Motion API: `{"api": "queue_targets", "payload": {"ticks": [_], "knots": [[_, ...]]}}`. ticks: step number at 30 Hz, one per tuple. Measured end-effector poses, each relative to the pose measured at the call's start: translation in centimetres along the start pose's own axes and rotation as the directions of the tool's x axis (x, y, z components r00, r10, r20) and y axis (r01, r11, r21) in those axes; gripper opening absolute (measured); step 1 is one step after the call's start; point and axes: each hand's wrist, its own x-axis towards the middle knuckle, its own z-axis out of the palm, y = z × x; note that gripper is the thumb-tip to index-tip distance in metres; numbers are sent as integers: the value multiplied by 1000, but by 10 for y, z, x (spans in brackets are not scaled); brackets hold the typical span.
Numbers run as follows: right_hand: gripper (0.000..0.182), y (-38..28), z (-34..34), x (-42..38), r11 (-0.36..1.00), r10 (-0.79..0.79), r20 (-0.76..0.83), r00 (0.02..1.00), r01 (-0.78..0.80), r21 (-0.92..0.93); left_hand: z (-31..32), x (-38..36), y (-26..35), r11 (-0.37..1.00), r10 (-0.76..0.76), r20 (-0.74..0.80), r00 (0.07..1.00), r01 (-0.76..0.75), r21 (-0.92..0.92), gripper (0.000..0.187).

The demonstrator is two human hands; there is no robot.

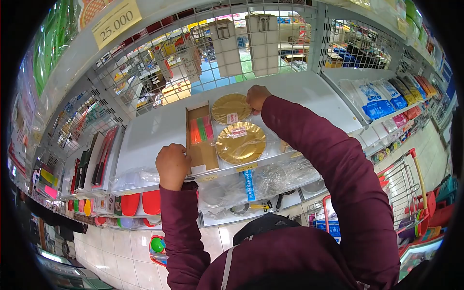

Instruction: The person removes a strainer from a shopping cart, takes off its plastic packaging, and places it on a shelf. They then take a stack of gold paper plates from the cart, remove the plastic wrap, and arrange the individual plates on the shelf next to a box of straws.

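Two plastic-wrapped packs of gold plates lie on the white shelf, a rear pack (227,105) and a front pack (244,150), each with a red-and-white label. At the right rim of the rear pack, my right hand (258,98) is closed with its fingertips on the edge. To the left of the plates is an open cardboard box (196,157) holding bundles of orange, pink and green sticks (202,129). My left hand (173,166) is closed against the box's left side near the shelf front; its fingertips are hidden, so whether it grips the box edge cannot be told.
A wire mesh panel (145,79) stands behind the shelf (150,125). Blue-and-white packets (374,101) sit on the right-hand shelf. Wrapped kitchenware, including a wire strainer (270,180), lies below. A shopping cart (403,188) stands at right, and a basket (158,246) on the floor.
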Motion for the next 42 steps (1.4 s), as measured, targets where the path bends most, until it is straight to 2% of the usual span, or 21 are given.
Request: {"api": "queue_targets", "payload": {"ticks": [1,2,4,5,7,8,10,11,13,14,15,17,18,20,27,29,30,32,36,38,42], "knots": [[12,-2,-1,-2,989,-28,-84,996,15,-146,-1,0,2,1000,-20,13,1000,20,-3,18],[12,-4,-6,-7,989,-21,-83,996,9,-145,-3,-2,4,1000,-15,17,1000,15,-4,18],[16,-9,-22,-21,993,-82,-213,974,61,-104,-6,-6,13,996,81,-271,959,-84,1,24],[16,-13,-38,-33,993,-75,-210,975,54,-103,-10,-8,22,996,85,-265,961,-89,-1,24],[20,-22,-69,-58,948,-278,-65,958,285,142,-16,-10,46,905,321,-261,911,-376,-201,28],[26,-17,-72,-64,890,-419,-24,908,416,188,-17,-11,58,905,319,-258,912,-374,-204,28],[28,-21,-89,-100,794,-598,121,792,565,223,-19,-14,78,690,486,-256,836,-546,-474,24],[29,-20,-91,-117,767,-631,159,759,579,278,-18,-15,81,693,483,-258,837,-545,-471,24],[30,-19,-86,-144,674,-726,226,649,607,421,-15,-17,82,621,560,-54,827,-462,-633,22],[21,-17,-83,-152,630,-767,194,612,660,409,-11,-16,78,649,544,63,837,-372,-663,17],[18,-15,-73,-158,646,-750,180,637,648,404,-9,-14,75,654,540,61,839,-373,-659,17],[14,-14,-66,-165,670,-733,181,655,651,357,-7,-10,72,594,683,53,728,-512,-620,10],[14,-12,-63,-165,665,-738,179,651,656,357,-8,-11,71,599,680,53,732,-512,-616,10],[15,-10,-59,-163,691,-721,256,644,700,184,-10,-12,70,584,716,55,696,-554,-593,7],[11,-23,-70,-163,733,-620,322,715,674,-86,-11,-20,74,624,688,38,725,-564,-540,9],[6,-29,-74,-164,617,-785,-32,619,786,48,-13,-16,71,639,654,93,750,-483,-599,15],[6,-29,-71,-161,614,-787,-32,616,788,50,-12,-15,69,642,652,94,753,-481,-597,15],[13,-27,-64,-151,530,-839,146,524,848,5,-8,-13,66,618,643,88,761,-447,-647,18],[14,-29,-60,-145,492,-841,220,494,868,-67,-13,-11,68,643,567,146,811,-324,-694,18],[14,-30,-66,-148,473,-878,39,477,877,-86,-18,-11,73,595,491,141,860,-212,-775,19],[14,-30,-68,-146,485,-874,-90,477,869,-96,-18,-5,77,629,507,135,851,-259,-733,22]]}}
